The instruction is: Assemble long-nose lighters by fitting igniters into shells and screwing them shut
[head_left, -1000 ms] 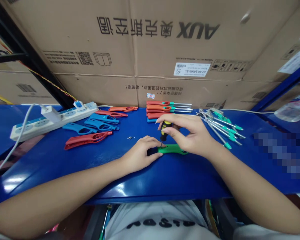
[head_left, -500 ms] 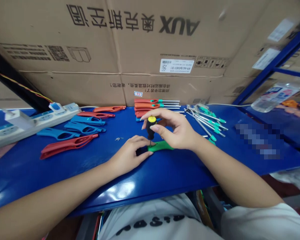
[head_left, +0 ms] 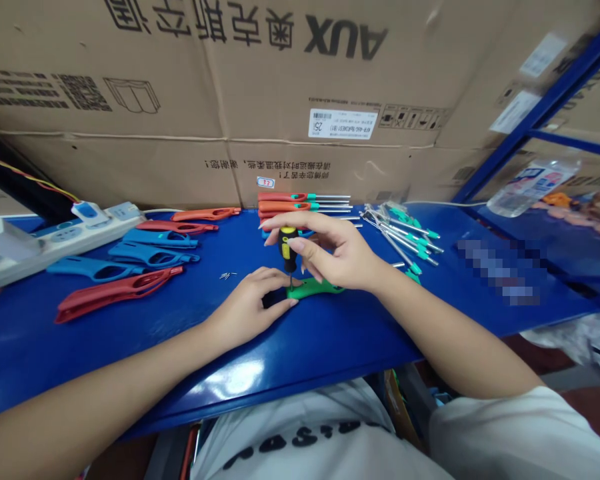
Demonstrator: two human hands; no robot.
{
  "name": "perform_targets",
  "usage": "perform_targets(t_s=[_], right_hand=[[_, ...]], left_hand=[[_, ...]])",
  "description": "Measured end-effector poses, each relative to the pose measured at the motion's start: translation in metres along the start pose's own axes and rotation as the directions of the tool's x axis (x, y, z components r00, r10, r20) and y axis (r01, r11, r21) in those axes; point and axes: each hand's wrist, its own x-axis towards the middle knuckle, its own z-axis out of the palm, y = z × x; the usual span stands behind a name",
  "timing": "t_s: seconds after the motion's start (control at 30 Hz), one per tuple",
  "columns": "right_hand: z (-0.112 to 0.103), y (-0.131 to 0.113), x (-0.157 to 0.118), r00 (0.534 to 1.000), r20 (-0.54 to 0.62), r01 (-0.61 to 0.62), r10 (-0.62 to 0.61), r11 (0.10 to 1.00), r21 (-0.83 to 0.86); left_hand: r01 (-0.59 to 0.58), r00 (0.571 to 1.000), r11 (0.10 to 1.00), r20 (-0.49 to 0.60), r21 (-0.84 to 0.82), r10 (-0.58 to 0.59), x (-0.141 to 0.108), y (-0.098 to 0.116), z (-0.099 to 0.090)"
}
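A green plastic handle (head_left: 313, 287) lies on the blue table (head_left: 220, 353) in front of me. My left hand (head_left: 257, 300) pinches its left end between thumb and fingers. My right hand (head_left: 333, 250) grips a small black and yellow screwdriver (head_left: 287, 250), held upright with its tip down on the handle's left end. Whether a screw sits under the tip is too small to tell. Several tiny screws (head_left: 227, 275) lie left of my left hand.
Blue handles (head_left: 153, 255) and red handles (head_left: 120, 293) lie at the left by a white power strip (head_left: 65, 240). Assembled red pieces (head_left: 283, 207) lie behind my hands, metal rods (head_left: 405, 237) to the right. A bottle (head_left: 533, 185) is at the right; cardboard (head_left: 180, 120) stands behind.
The whole view has shifted, so things appear slightly further left and up. The screwdriver has turned in my right hand, showing a yellow patch on its side. My left hand keeps its hold.
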Motion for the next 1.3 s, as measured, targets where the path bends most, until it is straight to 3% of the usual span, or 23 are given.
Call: perform_targets(t_s=[0.17,0.43,0.7,0.77,0.93,1.0,1.17,1.3], right_hand=[[0.004,-0.004,0.002,0.999,-0.03,-0.019,0.02,0.998,0.065],[0.01,-0.005,-0.002,0.996,-0.058,0.044,-0.061,0.965,-0.257],[0.01,-0.001,-0.004,0.98,-0.116,0.102,-0.163,0.905,-0.413],[0.008,0.001,-0.003,0.983,-0.096,0.104,-0.155,0.908,-0.405],[0.0,0.0,0.0,0.999,-0.021,0.029,-0.031,0.994,-0.102],[-0.002,-0.001,0.002,1.0,-0.021,0.008,-0.009,0.999,-0.052],[0.0,-0.002,0.002,0.993,-0.113,0.01,-0.03,0.985,-0.174],[0.004,0.002,0.001,0.977,-0.172,0.067,-0.125,0.949,-0.307]], left_hand=[[0.011,1.0,1.0,-0.003,0.001,-0.011,-0.001,0.0,0.001],[0.035,0.999,0.999,-0.029,0.001,-0.035,-0.001,-0.001,0.003],[0.046,0.999,0.999,-0.008,-0.01,-0.046,-0.002,-0.003,0.003],[0.042,0.999,0.999,-0.012,-0.005,-0.042,-0.001,-0.001,0.002],[0.025,1.0,1.0,-0.012,-0.014,-0.025,0.0,0.002,0.001],[0.028,1.0,1.0,-0.01,-0.012,-0.029,0.0,0.002,0.001],[0.038,0.999,0.999,-0.019,-0.002,-0.038,0.0,0.001,0.002],[0.06,0.998,0.998,-0.027,0.0,-0.06,0.0,0.0,0.003]])
